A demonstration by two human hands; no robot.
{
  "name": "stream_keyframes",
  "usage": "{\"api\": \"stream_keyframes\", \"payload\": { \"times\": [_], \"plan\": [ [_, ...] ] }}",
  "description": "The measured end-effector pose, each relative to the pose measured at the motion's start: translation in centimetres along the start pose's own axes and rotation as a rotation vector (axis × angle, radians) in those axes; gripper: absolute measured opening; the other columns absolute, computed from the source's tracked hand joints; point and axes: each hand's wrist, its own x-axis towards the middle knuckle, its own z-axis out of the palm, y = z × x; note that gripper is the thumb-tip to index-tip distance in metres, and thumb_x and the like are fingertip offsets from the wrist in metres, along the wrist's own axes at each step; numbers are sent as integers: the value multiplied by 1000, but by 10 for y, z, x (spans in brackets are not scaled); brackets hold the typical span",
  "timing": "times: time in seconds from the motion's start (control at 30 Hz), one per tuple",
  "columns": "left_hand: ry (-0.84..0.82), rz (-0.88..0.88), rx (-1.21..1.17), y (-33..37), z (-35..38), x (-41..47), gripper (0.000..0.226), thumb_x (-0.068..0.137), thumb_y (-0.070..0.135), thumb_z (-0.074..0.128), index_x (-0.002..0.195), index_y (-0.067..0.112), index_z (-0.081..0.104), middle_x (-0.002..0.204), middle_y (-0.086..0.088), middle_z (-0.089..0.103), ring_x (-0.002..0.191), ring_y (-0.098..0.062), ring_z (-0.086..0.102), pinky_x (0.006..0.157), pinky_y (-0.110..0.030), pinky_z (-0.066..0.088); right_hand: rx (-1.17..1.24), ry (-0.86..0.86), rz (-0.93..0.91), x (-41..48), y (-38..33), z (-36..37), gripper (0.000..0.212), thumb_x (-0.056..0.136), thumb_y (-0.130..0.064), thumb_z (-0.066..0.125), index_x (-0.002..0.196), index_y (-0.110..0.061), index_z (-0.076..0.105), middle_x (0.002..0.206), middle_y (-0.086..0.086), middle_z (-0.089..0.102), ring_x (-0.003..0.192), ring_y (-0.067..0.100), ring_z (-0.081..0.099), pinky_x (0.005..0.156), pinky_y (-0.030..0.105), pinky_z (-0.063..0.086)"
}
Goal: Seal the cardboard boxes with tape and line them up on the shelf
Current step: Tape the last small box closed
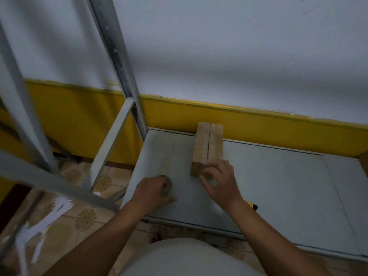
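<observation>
A small narrow cardboard box (208, 145) lies on the grey shelf board (278, 180), its long side running away from me, with a seam down the middle of its top. My right hand (218, 183) touches the box's near end, fingers curled over the edge. My left hand (153, 191) grips a roll of clear tape (167, 186) that rests on the shelf to the left of the box.
A yellow and black utility knife (252, 206) peeks out behind my right wrist. A metal upright (117, 52) and cross bars of the shelf frame stand at the left. Torn white paper (45, 222) lies on the tiled floor. Another cardboard edge (363, 162) shows far right.
</observation>
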Motion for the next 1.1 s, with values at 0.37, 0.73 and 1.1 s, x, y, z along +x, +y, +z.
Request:
{"api": "stream_keyframes", "payload": {
  "times": [0.37, 0.73, 1.1],
  "plan": [
    [333, 233, -70, 14, -23, -24, 29, 98, 48, 52, 87, 29, 71, 76, 10, 70, 68, -15, 62, 74, -34, 46, 423, -478, 362, 22, -47, 3, 60, 89, -35, 80, 142, -21, 55, 136, -10, 58, 124, 0, 54, 103, 17, 46],
    [395, 387, -137, 44, -63, -25, 20, 102, 42, 58, 104, 29, 73, 91, 16, 70, 84, -8, 64, 85, -32, 44, 448, -141, 255, 34, -55, -14, 20, 84, -11, 84, 102, -18, 81, 93, -13, 72, 89, 4, 69, 79, 27, 58],
    [113, 374, -582, 69, -77, -23, 6, 99, 40, 72, 95, 35, 71, 84, 22, 67, 80, -3, 64, 70, -19, 48, 703, -163, 558, 28, -57, -35, 13, 98, -7, 66, 90, -16, 70, 83, -9, 68, 79, 5, 63, 71, 18, 49]
  ]
}}
